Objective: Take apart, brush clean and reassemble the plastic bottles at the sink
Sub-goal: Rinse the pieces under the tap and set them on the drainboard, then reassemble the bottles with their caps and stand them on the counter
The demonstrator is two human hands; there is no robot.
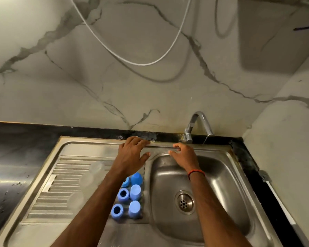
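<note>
— Left hand [132, 154], how does it lie?
— Spread wide with the fingers straight, flat over the far end of the draining board [61, 184]. The fingertips reach the far rim. It holds nothing.
— And the right hand [184, 155]?
— Over the far edge of the basin [221, 184], just on the near side of the tap [198, 125]. Its fingers bend loosely down toward the rim and nothing shows in them. Whether they touch the steel I cannot tell. A red-orange band [196, 172] circles that wrist.
— Where are the bottle pieces?
— Six blue plastic bottle parts [135, 191] stand in two rows on the draining board, just left of the basin and nearer than the left hand. The left forearm covers part of the farthest one in the left row. The other two in that row show dark openings on top, and the three in the right row are closed.
— Anything else?
— A brush [279, 202] with a grey head and white handle lies on the black counter [248, 157] right of the basin. A white cable [132, 59] hangs against the marble wall [61, 86].
</note>
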